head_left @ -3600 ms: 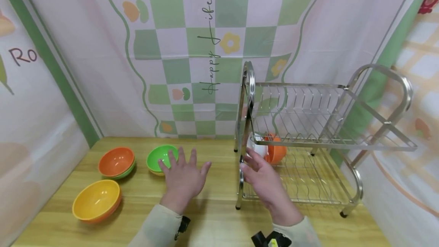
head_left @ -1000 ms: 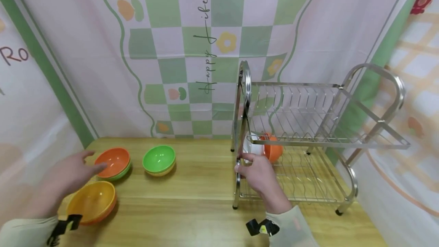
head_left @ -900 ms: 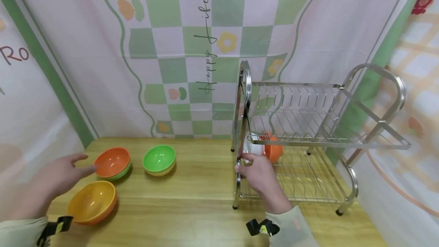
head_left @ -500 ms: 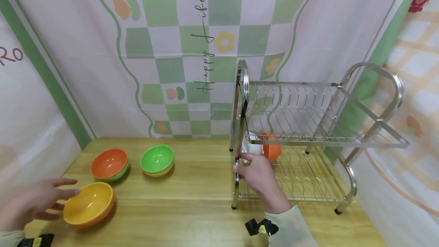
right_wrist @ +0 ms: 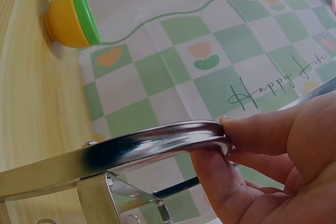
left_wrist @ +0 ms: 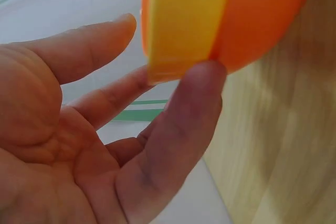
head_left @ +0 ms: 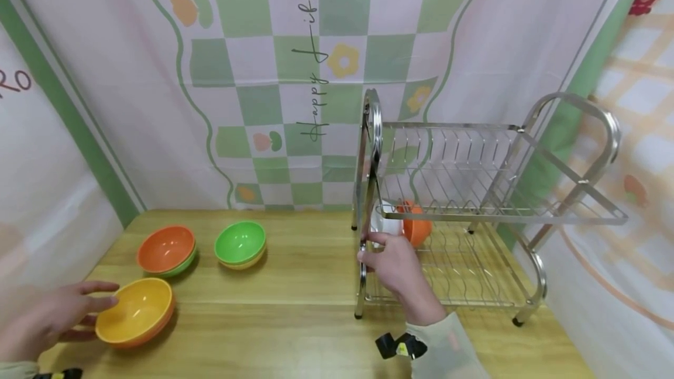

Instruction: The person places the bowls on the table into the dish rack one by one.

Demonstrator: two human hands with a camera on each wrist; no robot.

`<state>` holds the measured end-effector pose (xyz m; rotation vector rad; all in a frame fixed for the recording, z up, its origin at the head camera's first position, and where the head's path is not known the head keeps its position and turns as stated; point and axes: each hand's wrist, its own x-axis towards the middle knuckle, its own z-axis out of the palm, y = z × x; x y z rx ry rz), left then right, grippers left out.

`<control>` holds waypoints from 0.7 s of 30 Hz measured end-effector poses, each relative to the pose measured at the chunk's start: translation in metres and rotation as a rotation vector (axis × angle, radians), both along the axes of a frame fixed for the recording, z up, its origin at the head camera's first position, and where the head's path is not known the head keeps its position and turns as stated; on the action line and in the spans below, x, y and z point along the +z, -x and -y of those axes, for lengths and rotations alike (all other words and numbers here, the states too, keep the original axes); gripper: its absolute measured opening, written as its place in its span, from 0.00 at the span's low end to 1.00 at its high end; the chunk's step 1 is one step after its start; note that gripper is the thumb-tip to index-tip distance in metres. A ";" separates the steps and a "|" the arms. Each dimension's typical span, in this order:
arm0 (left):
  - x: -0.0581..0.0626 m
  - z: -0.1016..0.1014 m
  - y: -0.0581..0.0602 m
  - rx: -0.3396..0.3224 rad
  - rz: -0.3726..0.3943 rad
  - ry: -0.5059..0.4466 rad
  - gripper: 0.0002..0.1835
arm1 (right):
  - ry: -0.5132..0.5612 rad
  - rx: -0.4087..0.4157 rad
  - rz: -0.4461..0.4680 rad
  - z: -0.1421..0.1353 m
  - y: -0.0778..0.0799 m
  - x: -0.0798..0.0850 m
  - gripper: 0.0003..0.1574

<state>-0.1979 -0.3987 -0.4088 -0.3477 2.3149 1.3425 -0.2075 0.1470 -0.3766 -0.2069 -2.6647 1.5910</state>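
A yellow bowl [head_left: 138, 309] nested in an orange bowl [left_wrist: 262, 19] stands at the table's left front. My left hand [head_left: 58, 314] is at its left side, fingers spread and mostly straight. In the left wrist view, one fingertip [left_wrist: 207, 74] meets the bowls' outer side, and another finger stands just off the rim. My right hand [head_left: 395, 265] pinches the left post of a two-tier metal dish rack [head_left: 375, 133] between thumb and fingers. The right wrist view shows that grip around the curved tube [right_wrist: 157, 140].
Behind the yellow bowl sits an orange bowl [head_left: 165, 247] nested in a green one. To their right a green bowl [head_left: 239, 241] rests in a yellow one. A white bowl [head_left: 387, 224] and an orange bowl [head_left: 417, 227] stand on the rack's lower tier. A patterned curtain [head_left: 247, 57] hangs behind.
My left hand has moved from the table's middle, past the orange bowl, down to the yellow bowl's left side. The right hand has closed its fingers on the rack's post.
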 end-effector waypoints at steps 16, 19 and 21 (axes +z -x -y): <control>-0.027 0.002 -0.004 0.014 -0.095 0.046 0.34 | 0.011 -0.006 0.014 0.000 0.001 0.000 0.27; -0.026 0.001 -0.005 0.013 -0.096 0.063 0.33 | 0.014 -0.010 0.016 0.000 0.001 0.000 0.28; -0.024 0.001 -0.005 0.010 -0.091 0.065 0.33 | 0.016 -0.012 0.017 0.000 0.000 0.000 0.28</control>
